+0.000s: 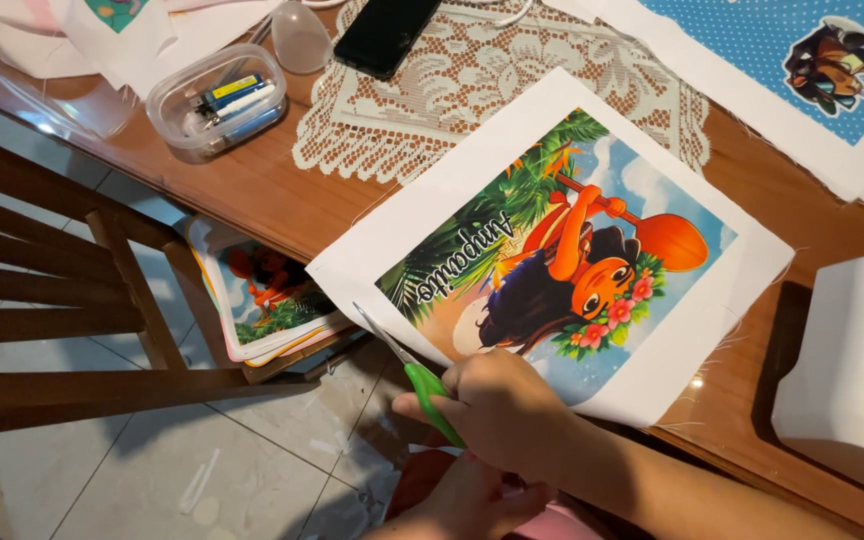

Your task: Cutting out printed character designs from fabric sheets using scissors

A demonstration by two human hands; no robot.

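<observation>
Head view: right hand (pixel 500 405) is closed round green-handled scissors (pixel 414 373), blades apart at the white border of the printed fabric sheet (pixel 552 250), which overhangs the table (pixel 252 185) edge just ahead (room to cut). Left hand (pixel 462 505) sits below, grip can't tell.

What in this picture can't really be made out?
Head view only:
- Scissors: handles hidden by the right hand.
- Left hand: cut off by the bottom edge.
- Plastic box: contents too small to identify.
- White object: cut by the right edge.
- Phone: top cropped.
</observation>
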